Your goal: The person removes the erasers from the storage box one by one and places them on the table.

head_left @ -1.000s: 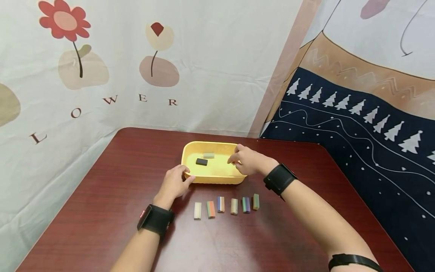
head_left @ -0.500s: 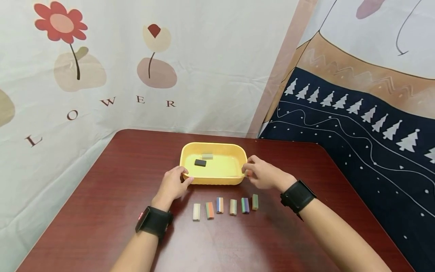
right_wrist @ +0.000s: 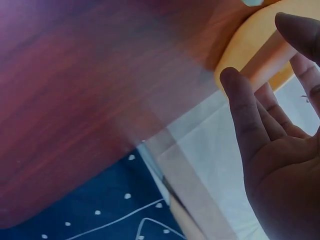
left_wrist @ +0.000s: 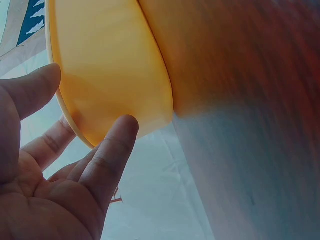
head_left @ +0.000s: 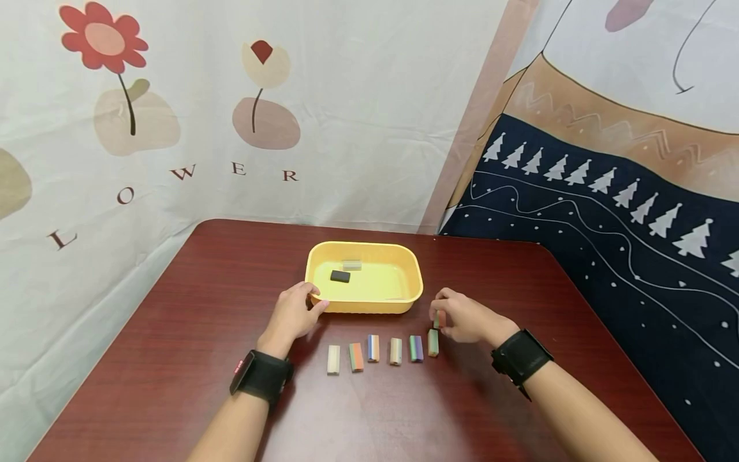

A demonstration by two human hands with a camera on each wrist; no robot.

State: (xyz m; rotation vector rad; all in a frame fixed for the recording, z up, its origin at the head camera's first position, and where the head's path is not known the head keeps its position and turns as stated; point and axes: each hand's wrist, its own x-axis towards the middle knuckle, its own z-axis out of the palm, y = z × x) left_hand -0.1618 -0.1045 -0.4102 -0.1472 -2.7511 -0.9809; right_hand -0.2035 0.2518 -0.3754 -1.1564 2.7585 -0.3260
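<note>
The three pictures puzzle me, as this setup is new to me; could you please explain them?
No machine here: a person wears one camera on the head and one on each wrist. The head view looks down at a dark red table. The left hand holds the near corner of a yellow tray, which the left wrist view shows close up; a black block and a pale block lie inside. Six coloured blocks lie in a row. The right hand pinches a seventh small block.

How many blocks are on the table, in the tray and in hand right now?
Row blocks on the table: 6
Tray blocks in the yellow tray: 2
Held block in the right hand fingers: 1
Total: 9
</note>
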